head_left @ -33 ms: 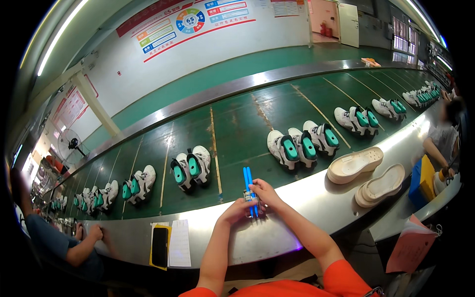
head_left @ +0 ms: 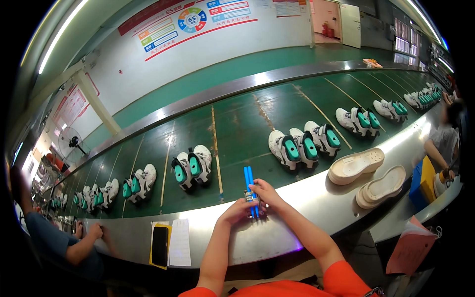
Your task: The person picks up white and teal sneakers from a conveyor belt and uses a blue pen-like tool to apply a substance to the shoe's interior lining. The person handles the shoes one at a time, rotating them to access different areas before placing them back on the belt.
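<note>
Two slim blue pens [head_left: 249,174] stand side by side, pointing away from me, above the metal ledge. My right hand [head_left: 267,193] is closed on them from the right, thumb and fingers pinching around their middle. From the left, my left hand [head_left: 238,210] is closed around their lower part and a small clear, shiny piece [head_left: 251,197] at the same spot. Fingers cover much of that piece, so its kind cannot be made out. White shoes with teal inserts [head_left: 192,167] stand beyond my hands on the green belt.
A metal ledge [head_left: 213,247] runs along my side of the green conveyor belt [head_left: 237,128]. Two cream shoe soles [head_left: 357,166] lie on it to the right. On the left are a black phone [head_left: 160,246] and paper sheets [head_left: 179,242]. A co-worker's arm [head_left: 84,247] rests farther left.
</note>
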`<state>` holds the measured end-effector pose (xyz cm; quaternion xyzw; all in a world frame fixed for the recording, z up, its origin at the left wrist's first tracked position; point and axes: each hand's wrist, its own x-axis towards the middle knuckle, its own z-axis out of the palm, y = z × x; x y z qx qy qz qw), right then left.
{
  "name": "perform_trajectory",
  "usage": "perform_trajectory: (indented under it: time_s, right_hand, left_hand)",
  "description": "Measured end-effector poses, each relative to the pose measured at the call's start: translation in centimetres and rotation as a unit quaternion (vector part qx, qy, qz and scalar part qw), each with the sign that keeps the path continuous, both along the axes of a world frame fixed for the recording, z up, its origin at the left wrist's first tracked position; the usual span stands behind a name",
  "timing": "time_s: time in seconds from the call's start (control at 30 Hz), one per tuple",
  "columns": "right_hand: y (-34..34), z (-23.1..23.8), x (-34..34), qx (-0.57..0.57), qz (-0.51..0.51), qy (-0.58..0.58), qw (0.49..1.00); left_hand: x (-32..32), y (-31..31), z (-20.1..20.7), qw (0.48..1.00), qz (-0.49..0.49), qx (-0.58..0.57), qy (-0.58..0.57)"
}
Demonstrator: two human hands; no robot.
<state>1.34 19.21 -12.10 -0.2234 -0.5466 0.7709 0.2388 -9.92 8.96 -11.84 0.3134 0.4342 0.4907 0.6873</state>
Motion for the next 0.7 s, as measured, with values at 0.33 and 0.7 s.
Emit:
perform_trajectory:
  time_s: [0.33,0.7]
  right_hand:
    - [-0.2,1.2,1.0,-0.081,0.175,-0.032,0.981]
    - [0.2,-1.1,-0.4,-0.129,0.038,-0.015,0.991]
  left_hand:
    - [-0.5,-0.4,-0.3,0.997,-0.055,0.012,-0.047]
    - [-5.6,-1.0,-3.0,0.997,-0.030,0.000,-0.066]
